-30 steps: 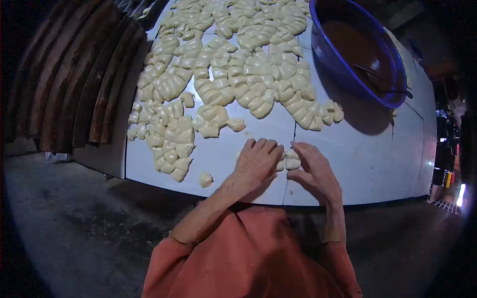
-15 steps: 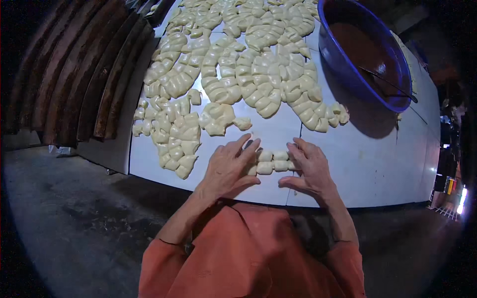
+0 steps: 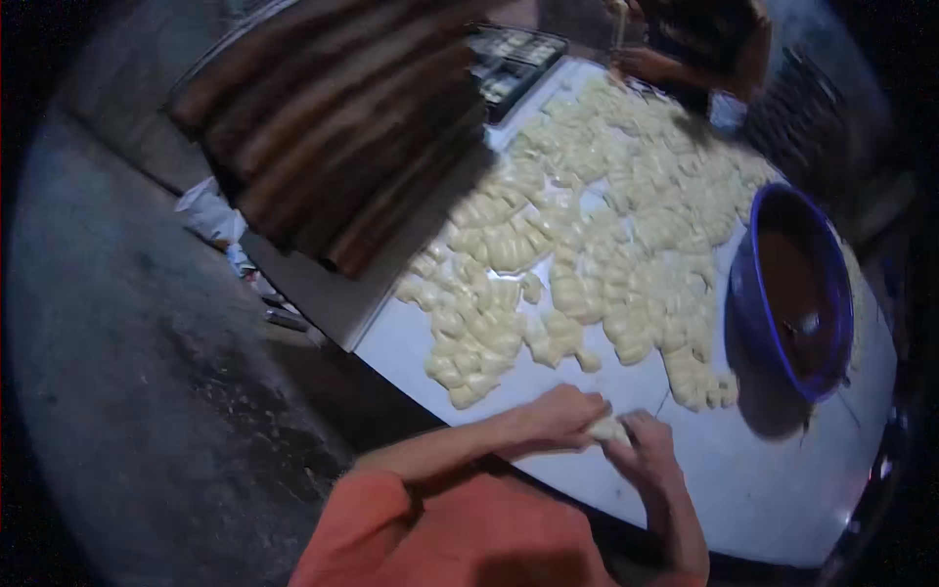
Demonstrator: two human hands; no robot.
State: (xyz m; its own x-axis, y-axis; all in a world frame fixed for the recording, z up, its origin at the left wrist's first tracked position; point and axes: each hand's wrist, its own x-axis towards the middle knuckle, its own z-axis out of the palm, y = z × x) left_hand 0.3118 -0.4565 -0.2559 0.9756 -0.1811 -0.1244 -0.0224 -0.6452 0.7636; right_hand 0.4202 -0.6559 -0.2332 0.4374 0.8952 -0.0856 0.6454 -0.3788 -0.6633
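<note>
Near the front edge of the white table, both my hands are closed around a small pale piece of dough. My left hand grips its left side, and my right hand grips its right side with the fingers bent. Most of the dough is hidden by the fingers, and the hands are a little blurred. Just beyond them, many soft, pale dough pieces lie pressed together in rows and clumps. A smaller clump of dough sits closest to my left hand.
A purple basin holding a brown mass stands on the table at right. Long dark brown ridged pieces are stacked at left. Far back are a black tray with pale pieces and another person's arm. Crumpled bags lie at far left.
The view has swung left and tilted. My hands, earlier spread around a double row of small dough pieces on the table, have come together and now grip dough between them.
</note>
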